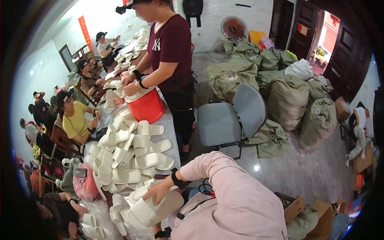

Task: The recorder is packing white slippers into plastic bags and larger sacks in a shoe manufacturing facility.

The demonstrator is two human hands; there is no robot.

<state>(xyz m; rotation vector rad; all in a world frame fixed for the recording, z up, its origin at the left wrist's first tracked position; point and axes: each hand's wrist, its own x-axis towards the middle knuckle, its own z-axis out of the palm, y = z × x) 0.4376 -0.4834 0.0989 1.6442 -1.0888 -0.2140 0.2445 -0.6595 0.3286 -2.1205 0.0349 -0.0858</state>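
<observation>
White foam slide sandal [154, 208] is gripped from above by the right hand [158, 192] at the worktop's near edge; the left hand [159, 231] is mostly hidden, grip unclear.

right hand [157, 191] fingers curled downward, wrist bent

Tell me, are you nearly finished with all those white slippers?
Not nearly. A few white slippers already lie in clear plastic bags at the lower left. The left hand rests on a white slipper over more plastic; whether it grips it is unclear. The right hand is not visible. A big loose heap of slippers remains on the table, and stuffed green sacks stand beyond the grey chair.
</observation>
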